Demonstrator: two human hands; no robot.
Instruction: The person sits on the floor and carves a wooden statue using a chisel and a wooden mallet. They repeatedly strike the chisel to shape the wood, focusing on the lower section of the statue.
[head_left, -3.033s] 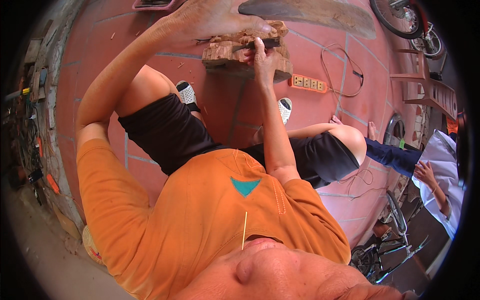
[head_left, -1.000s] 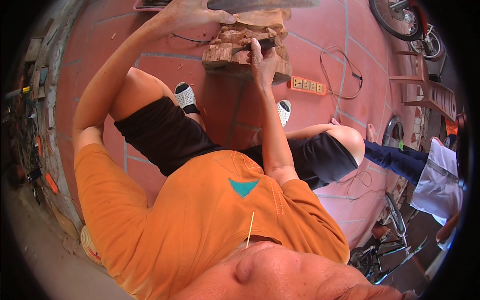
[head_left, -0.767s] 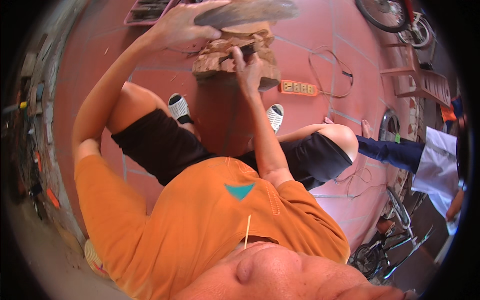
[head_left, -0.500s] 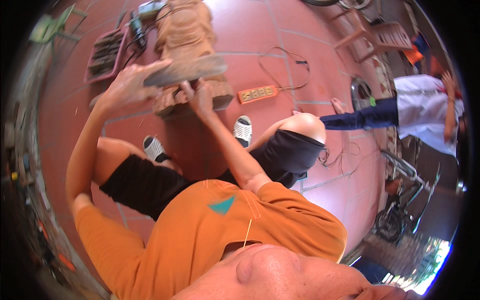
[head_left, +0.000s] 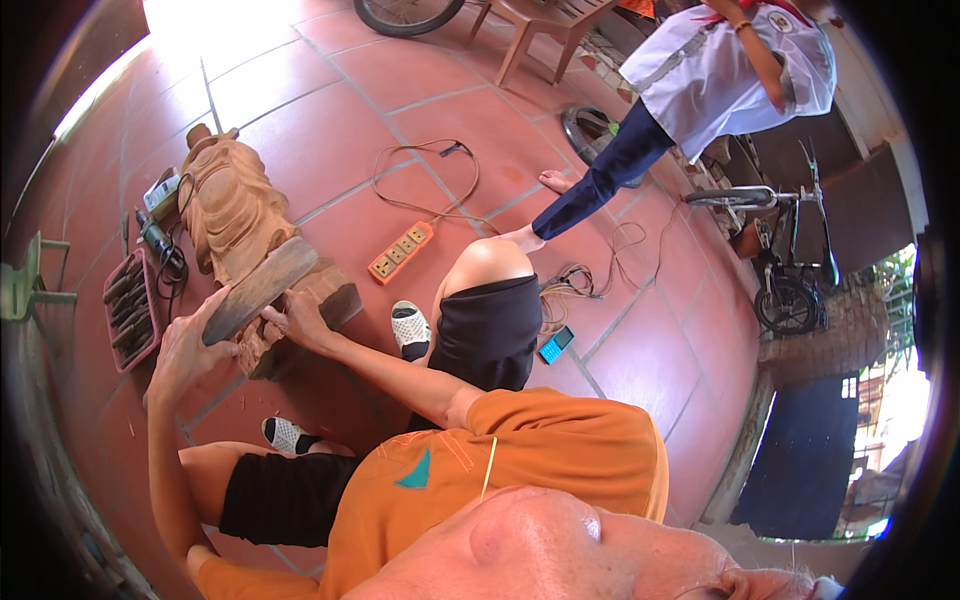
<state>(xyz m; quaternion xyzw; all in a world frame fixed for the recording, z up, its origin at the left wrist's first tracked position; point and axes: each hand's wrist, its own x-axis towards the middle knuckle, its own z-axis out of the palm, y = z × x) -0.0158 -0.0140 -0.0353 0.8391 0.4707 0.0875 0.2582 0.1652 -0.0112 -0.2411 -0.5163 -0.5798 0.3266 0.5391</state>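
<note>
A: Where is the carved wooden figure (head_left: 235, 215)?
B: Left of centre, apparently lying on the tiled floor (head_left: 480, 120). Its rough base (head_left: 335, 290) is at the near end; the draped body runs away to the far left.

A: And the 2 hands?
B: The left hand (head_left: 183, 348) is clamped around the near end of a flat wooden bat (head_left: 262, 287), which slants across the figure just beyond the base. The right hand (head_left: 303, 322) is at the base, fingers bent, partly behind the bat. I cannot tell whether it is closed on anything.

A: How far along does the carving look?
B: I'd judge the broad shaping done: the far part has rounded folds. The base looks blocky and coarse, so if any shaping is left, I'd guess it is there. Finer detail is too small to judge.

A: What is around it?
B: To the left, a pink tray (head_left: 154, 300) of slim dark tools (head_left: 127, 310), with a corded power tool (head_left: 153, 238) just beyond its far end. To the right, an orange power strip (head_left: 401, 253), then a blue phone (head_left: 556, 344) farther right and nearer. At far right stands a person in a white shirt (head_left: 720, 80).
</note>
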